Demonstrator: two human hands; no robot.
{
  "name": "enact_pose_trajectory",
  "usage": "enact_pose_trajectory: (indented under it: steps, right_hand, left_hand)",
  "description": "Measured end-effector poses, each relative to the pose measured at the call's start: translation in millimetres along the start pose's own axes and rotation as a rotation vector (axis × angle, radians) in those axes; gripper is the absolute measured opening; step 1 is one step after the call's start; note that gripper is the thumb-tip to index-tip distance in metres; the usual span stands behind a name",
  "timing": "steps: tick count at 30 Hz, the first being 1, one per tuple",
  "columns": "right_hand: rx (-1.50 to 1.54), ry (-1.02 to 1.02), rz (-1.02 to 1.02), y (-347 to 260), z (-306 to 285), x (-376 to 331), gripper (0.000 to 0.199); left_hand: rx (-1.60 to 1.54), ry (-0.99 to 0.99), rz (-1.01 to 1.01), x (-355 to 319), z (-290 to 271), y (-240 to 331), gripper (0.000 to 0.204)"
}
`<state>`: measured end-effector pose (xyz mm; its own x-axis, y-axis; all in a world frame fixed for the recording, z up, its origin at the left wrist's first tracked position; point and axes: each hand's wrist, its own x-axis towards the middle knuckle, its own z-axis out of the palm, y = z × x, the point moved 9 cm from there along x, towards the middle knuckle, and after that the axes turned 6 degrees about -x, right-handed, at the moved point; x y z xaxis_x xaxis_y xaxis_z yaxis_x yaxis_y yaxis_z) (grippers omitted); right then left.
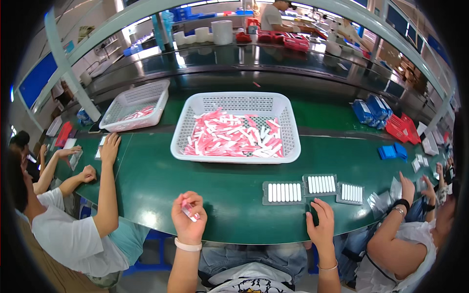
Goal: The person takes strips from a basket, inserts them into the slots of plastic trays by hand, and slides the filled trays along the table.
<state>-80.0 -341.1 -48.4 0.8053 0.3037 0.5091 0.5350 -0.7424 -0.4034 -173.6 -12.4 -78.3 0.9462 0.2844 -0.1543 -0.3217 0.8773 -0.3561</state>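
My left hand (188,222) is raised over the near edge of the green table, its fingers closed around a few small pink and white sticks (188,210). My right hand (321,225) rests by the table edge with its fingers apart and nothing visible in it. Just beyond its fingertips lie three clear plastic trays, each with a row of white sticks: a left tray (282,193), a middle tray (320,185) and a right tray (350,193). In front of me stands a white perforated basket (234,158) with a loose heap of pink and white sticks (234,134).
A second white basket (156,115) stands at the left with a few pink sticks. Co-workers sit close on both sides, their hands on the table. To the right are clear plastic bags (378,202), blue packs (371,111) and red trays (403,128). A dark conveyor (215,61) runs behind.
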Motion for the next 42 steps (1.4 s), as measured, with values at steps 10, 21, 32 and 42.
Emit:
enact_pose_trajectory:
  steps: [10,21,32,42]
  right_hand:
    - [0.103,0.026,-0.049,-3.1,-4.3,8.7,0.023]
    - [0.092,-0.031,-0.206,-29.9,-18.7,32.3,0.025]
    - [-0.082,0.153,-0.155,-16.0,-97.0,67.6,0.021]
    - [0.198,0.354,0.074,47.7,-62.3,104.9,0.011]
  left_hand:
    - [0.446,-0.066,0.033,24.7,30.0,9.7,0.01]
    - [2.523,-0.426,-0.127,192.5,69.6,-107.4,0.026]
    - [3.168,-0.704,-0.589,265.9,-21.9,-166.3,0.071]
    - [3.296,-1.301,-0.272,258.8,-39.6,-174.6,0.031]
